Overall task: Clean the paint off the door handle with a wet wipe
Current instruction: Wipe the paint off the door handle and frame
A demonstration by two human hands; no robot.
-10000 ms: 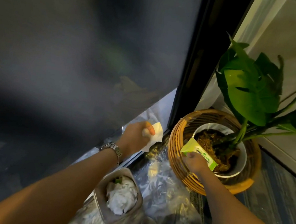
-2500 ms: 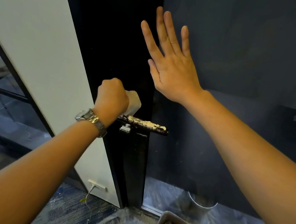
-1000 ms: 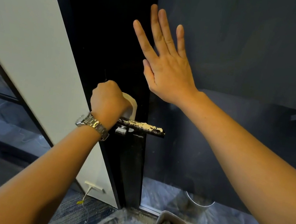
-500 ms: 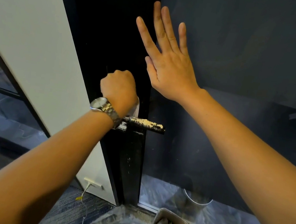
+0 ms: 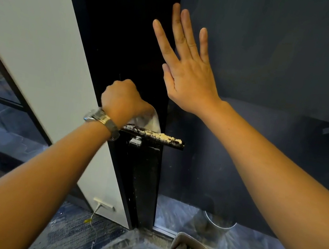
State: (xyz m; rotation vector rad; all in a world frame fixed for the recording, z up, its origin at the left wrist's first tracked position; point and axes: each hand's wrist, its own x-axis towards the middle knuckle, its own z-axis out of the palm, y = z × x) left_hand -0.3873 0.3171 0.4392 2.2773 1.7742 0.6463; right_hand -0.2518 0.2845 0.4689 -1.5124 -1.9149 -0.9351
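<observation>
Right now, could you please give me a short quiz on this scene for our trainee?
1. True or false: the right hand lies open and flat on the door.
2. Which hand grips the wipe at the handle? A: left hand. B: right hand. C: neither.
3. What pale stuff coats the top of the handle beside the wipe?

Key: 1 true; 2 A; 3 paint.

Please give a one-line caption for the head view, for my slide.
Left hand holds a wet wipe on the paint-crusted door handle; right hand presses flat on the door.
</observation>
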